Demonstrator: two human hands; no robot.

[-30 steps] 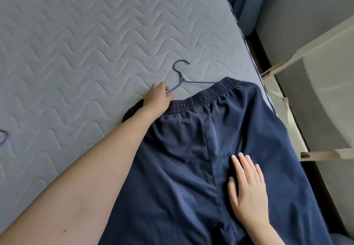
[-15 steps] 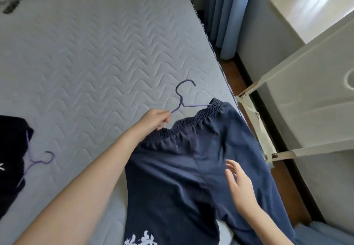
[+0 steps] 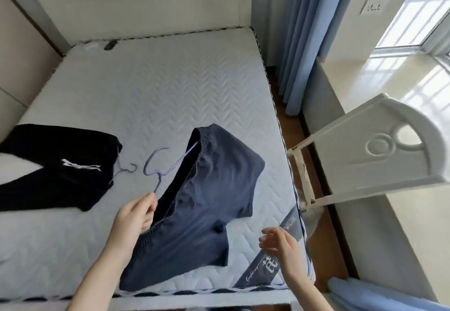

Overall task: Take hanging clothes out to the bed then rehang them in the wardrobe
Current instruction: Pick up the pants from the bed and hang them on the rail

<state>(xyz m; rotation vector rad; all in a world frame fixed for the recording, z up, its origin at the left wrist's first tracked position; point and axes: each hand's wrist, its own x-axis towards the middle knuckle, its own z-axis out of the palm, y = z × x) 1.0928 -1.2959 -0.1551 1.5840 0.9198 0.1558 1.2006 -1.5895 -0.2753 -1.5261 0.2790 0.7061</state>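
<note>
Holding: left hand (image 3: 136, 215) pinches hanger (image 3: 158, 164) carrying navy shorts (image 3: 207, 203) above the bed (image 3: 170, 86).
Free: right hand (image 3: 280, 240) relaxed, grasping nothing, beside shorts.

Matt navy cloth shorts (image 3: 207, 203), quilted mattress (image 3: 151, 106)

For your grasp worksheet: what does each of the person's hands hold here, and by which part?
The left hand pinches the thin lilac wire hanger by its neck, navy shorts hanging from it. The right hand holds nothing.
</note>
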